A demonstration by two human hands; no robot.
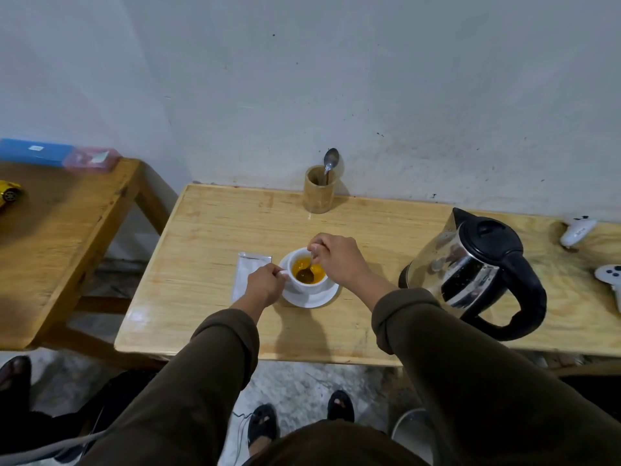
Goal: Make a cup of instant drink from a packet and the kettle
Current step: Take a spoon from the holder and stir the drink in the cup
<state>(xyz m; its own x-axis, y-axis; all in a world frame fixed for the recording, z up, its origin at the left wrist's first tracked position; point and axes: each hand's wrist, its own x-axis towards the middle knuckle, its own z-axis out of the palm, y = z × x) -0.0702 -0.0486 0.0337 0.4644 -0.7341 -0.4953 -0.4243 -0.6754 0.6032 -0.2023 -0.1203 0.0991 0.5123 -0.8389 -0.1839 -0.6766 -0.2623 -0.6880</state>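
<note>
A white cup (304, 284) full of orange drink stands on a white saucer (312, 299) in the middle of the wooden table (208, 237). My left hand (263, 284) pinches the cup's handle on its left side. My right hand (337, 258) is above the cup and holds a metal spoon (306, 272) whose bowl dips into the drink. A silver packet (247, 275) lies flat just left of the cup, partly under my left hand. The steel kettle (470, 270) with black lid and handle stands to the right.
A bamboo holder (319, 193) with another spoon (330, 163) stands at the back by the wall. Two white game controllers (578, 230) (610, 275) lie at the far right. A second wooden table (64, 230) at the left carries boxes and a yellow toy car (9, 193).
</note>
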